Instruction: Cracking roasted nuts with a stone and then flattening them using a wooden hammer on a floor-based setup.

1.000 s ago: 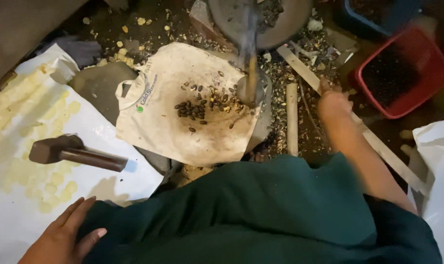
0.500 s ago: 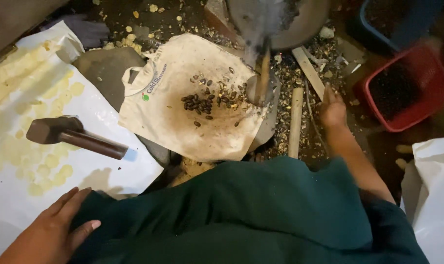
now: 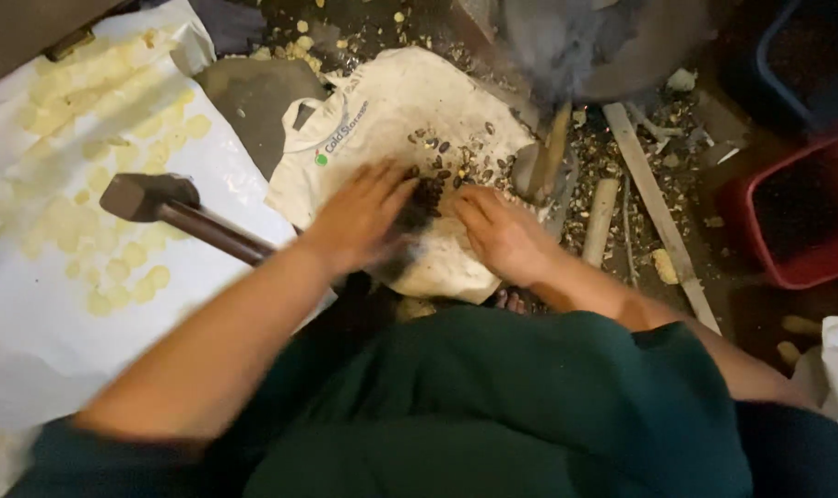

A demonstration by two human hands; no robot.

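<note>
Dark oval seeds point(image 3: 446, 159), too many and too blurred to count, lie heaped and scattered on the stained cream cloth bag point(image 3: 396, 111) spread in front of you. Your left hand point(image 3: 359, 217) lies flat with fingers spread beside the heap, and your right hand point(image 3: 502, 235) rests open on the cloth just across from it, fingertips at the seeds; neither hand grips anything.

One dark-headed hammer with a brown handle point(image 3: 174, 210) lies on the white plastic sheet point(image 3: 31, 304) to your left, well apart from the bag, among many pale yellow round flakes point(image 3: 114, 277). The bag carries a single printed mark near its handle: a small green dot with dark lettering beside it.

Two plastic baskets stand at the right edge, one red point(image 3: 797, 221) and one blue point(image 3: 797, 65). One short wooden stick point(image 3: 601, 221) and one long flat wooden slat point(image 3: 659, 212) lie on dark ground littered with broken shell bits point(image 3: 594, 157).
</note>
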